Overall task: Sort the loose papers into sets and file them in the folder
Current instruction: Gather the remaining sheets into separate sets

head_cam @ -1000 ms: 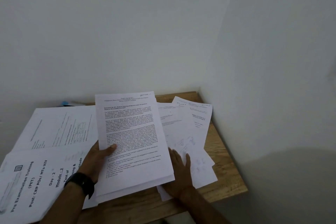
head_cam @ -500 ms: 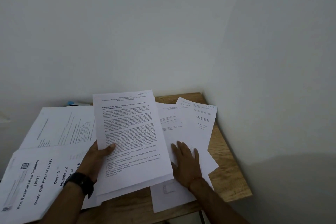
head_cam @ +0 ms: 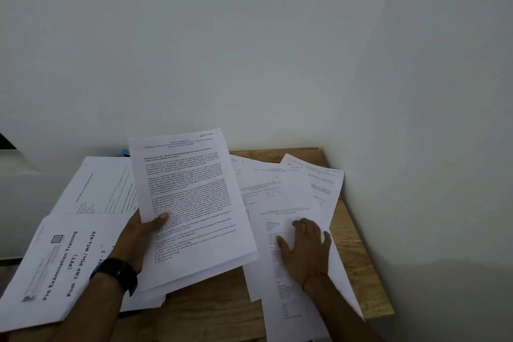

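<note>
Head view: two hands. The left hand point(head_cam: 138, 233) grips a thin set of printed pages point(head_cam: 194, 203), handwritten "SECTION - 1", raised over the wooden table point(head_cam: 211, 311). The right hand point(head_cam: 305, 247) lies flat, fingers spread, on at least three overlapping loose sheets point(head_cam: 280, 197). One booklet point(head_cam: 55, 266) at left reads "Pre Examination Training (PET)".

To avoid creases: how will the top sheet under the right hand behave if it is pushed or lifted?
The sheet looks thin, so it would probably flop if lifted by one edge. It lies on other loose papers, so it likely slides easily and may drag them. Its near end seems to overhang the table, so it might slip off.
</note>
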